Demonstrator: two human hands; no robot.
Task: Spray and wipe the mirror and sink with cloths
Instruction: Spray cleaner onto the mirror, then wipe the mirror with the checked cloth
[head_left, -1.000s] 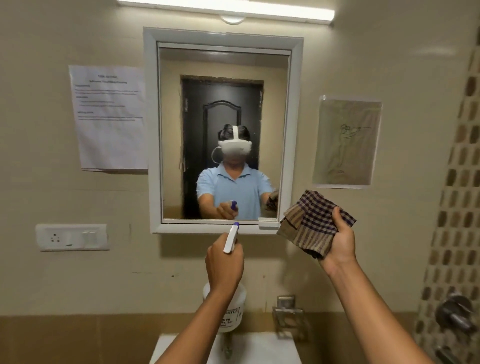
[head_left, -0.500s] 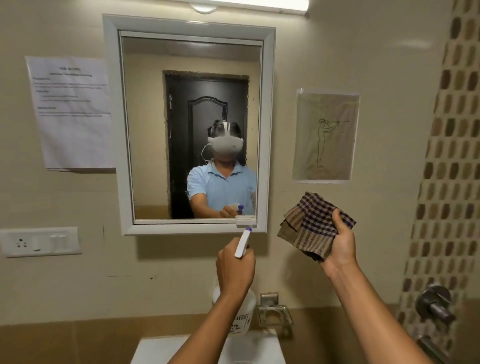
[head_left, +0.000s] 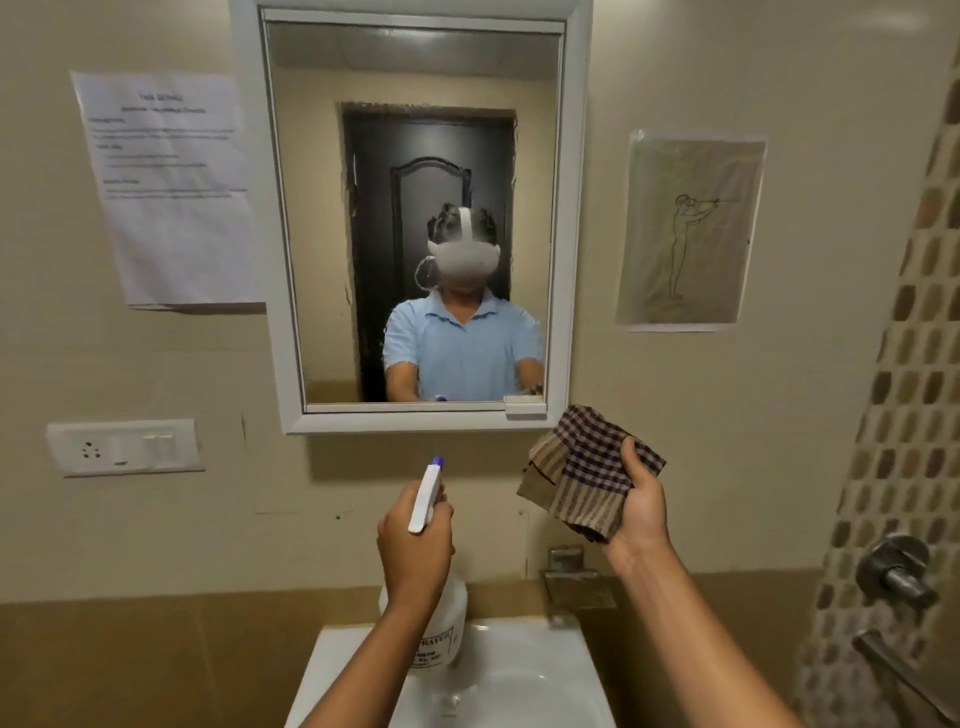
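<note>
A white-framed mirror (head_left: 311, 208) hangs on the wall straight ahead and reflects a person in a blue shirt. My left hand (head_left: 413, 551) grips a white spray bottle (head_left: 439, 642) below the mirror, its blue-tipped nozzle aimed up toward the glass. My right hand (head_left: 636, 506) holds a bunched brown and purple checked cloth (head_left: 584, 478) just right of the mirror's lower corner. The white sink (head_left: 524, 680) sits below my arms, its basin partly hidden by them.
A printed paper (head_left: 171, 192) is taped left of the mirror and a drawing (head_left: 688, 231) right of it. A switch and socket plate (head_left: 122, 447) is low left. A metal soap holder (head_left: 574, 577) sits above the sink. Chrome taps (head_left: 896, 569) stick out from the tiled right wall.
The view has shifted and drawn closer, so the mirror sits higher and more centred. Both hands keep their grips; the bottle and cloth stay below the mirror's bottom edge.
</note>
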